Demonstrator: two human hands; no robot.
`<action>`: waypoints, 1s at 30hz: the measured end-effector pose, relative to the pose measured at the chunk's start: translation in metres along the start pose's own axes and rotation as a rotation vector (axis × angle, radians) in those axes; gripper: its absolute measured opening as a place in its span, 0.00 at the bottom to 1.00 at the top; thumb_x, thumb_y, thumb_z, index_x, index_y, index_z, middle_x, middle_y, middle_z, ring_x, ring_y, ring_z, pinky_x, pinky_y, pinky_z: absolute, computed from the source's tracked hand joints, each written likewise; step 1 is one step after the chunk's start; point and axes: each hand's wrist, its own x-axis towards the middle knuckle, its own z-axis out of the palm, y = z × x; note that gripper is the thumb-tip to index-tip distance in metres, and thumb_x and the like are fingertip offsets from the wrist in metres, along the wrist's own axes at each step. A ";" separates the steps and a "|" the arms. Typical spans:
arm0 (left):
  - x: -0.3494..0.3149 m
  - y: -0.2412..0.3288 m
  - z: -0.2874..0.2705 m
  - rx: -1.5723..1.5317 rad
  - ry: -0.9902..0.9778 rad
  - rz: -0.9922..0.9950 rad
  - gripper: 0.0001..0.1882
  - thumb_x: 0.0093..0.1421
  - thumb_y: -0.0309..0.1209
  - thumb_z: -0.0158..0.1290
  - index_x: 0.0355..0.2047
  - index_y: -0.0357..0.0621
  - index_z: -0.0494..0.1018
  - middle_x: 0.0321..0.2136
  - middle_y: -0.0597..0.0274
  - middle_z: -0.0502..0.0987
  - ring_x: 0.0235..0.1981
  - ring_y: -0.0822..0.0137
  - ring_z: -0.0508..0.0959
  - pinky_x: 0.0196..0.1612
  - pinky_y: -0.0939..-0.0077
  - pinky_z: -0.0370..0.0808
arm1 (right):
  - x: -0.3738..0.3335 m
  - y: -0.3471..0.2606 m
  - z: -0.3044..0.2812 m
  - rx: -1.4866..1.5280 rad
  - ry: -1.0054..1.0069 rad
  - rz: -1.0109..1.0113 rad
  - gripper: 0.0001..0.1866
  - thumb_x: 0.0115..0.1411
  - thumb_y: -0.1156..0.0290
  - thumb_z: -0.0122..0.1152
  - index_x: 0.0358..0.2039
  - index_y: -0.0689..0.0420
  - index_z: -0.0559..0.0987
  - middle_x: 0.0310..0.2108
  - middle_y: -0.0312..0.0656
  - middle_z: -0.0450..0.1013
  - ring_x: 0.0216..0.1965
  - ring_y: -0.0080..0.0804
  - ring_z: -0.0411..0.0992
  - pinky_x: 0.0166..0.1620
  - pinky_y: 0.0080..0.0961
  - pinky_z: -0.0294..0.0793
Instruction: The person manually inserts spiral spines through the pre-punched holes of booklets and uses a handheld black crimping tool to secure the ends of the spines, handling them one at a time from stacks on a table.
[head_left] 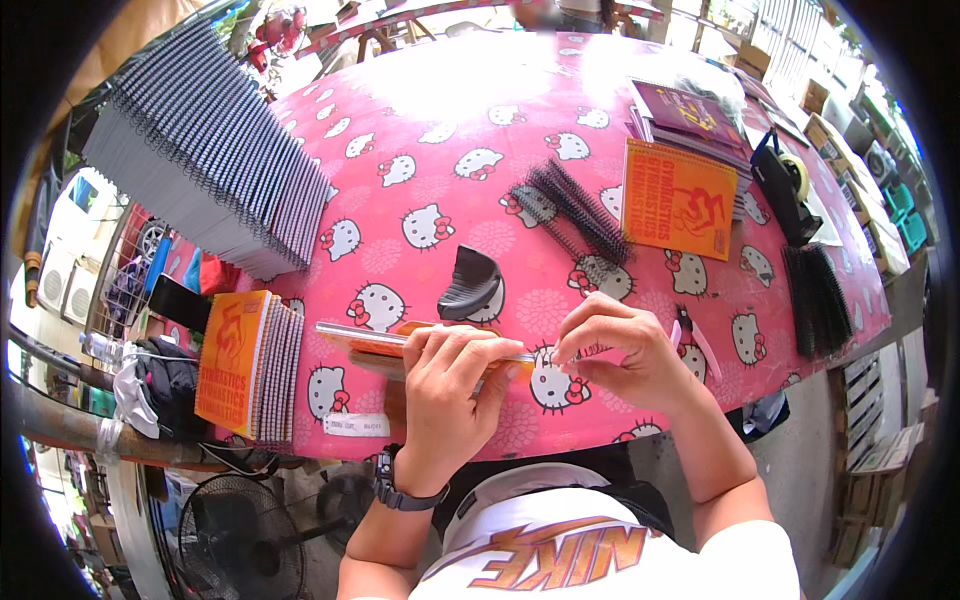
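Note:
My left hand (455, 385), with a watch on its wrist, is closed around a thin notebook (362, 338) seen nearly edge-on above the table's near side. Its orange cover shows only in part beneath my fingers. Just right of the notebook's end, my right hand (635, 355) is closed, thumb and fingers pinched on a thin spiral binding coil (594, 351). The coil's tip lies close to the notebook's edge; whether it passes through the holes is too small to tell. A black curved plastic piece (470, 285) rests beyond my left hand. Pink-handled pliers (697, 340) lie right of my right hand.
Loose black coils (575, 210) lie mid-table, more coils (818, 300) at the right edge. Orange notebooks stand in a stack (235, 360) at left and lie at right (680, 200). A tall spiral-bound stack (215, 150) rises far left. A tape dispenser (785, 190) stands at right.

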 end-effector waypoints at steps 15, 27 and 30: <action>0.002 0.009 0.005 0.082 -0.134 0.016 0.06 0.55 0.36 0.55 0.32 0.54 0.72 0.28 0.73 0.72 0.35 0.68 0.73 0.60 0.48 0.38 | 0.060 0.077 0.002 -0.257 -0.210 0.243 0.27 0.55 0.62 0.63 0.53 0.55 0.69 0.42 0.50 0.73 0.41 0.33 0.72 0.44 0.31 0.72; -0.002 0.003 -0.007 0.012 -0.113 -0.068 0.04 0.56 0.37 0.55 0.31 0.56 0.76 0.30 0.72 0.74 0.41 0.67 0.74 0.60 0.47 0.38 | 0.070 0.118 0.053 -0.524 -0.305 0.177 0.38 0.40 0.54 0.70 0.52 0.53 0.69 0.56 0.57 0.59 0.54 0.55 0.59 0.57 0.45 0.61; -0.002 0.000 -0.008 0.042 -0.144 -0.037 0.06 0.54 0.37 0.57 0.33 0.57 0.75 0.32 0.73 0.74 0.42 0.68 0.73 0.60 0.47 0.37 | 0.031 0.109 0.029 -0.562 -0.226 0.197 0.38 0.42 0.54 0.69 0.52 0.56 0.69 0.53 0.52 0.64 0.54 0.48 0.62 0.56 0.41 0.63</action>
